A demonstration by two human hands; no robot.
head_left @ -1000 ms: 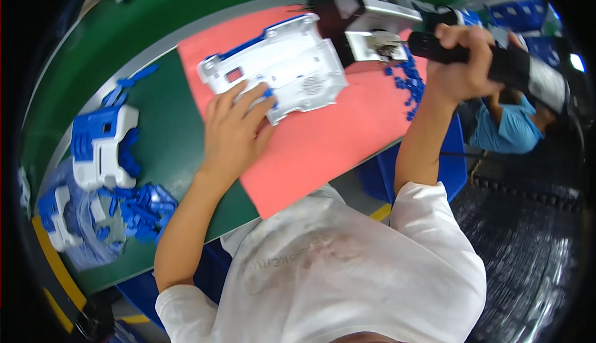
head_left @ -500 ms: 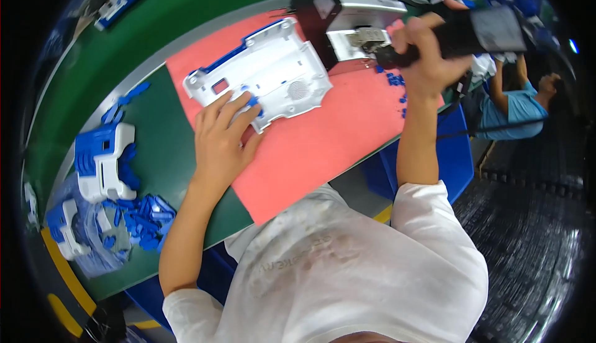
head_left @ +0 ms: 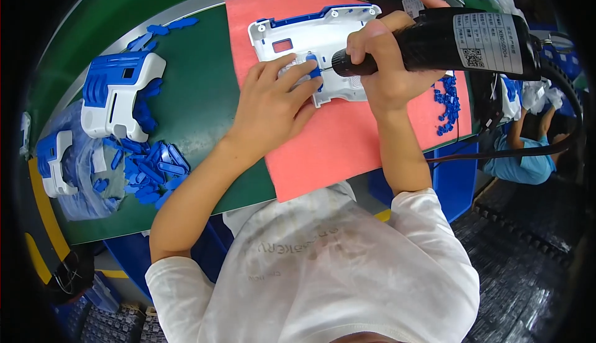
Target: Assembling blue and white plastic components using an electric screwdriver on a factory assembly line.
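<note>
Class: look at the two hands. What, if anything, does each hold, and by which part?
The right hand grips the black electric screwdriver by its front barrel. The left hand grips nothing; its fingers press a small blue piece onto the white housing.

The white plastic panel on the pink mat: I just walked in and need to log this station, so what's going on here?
A person is working on a white plastic panel lying on a pink mat. The left hand presses a small blue part onto the panel. The right hand grips a black electric screwdriver with its tip at that part. Loose blue pieces and blue-and-white housings lie on the green bench to the left.
</note>
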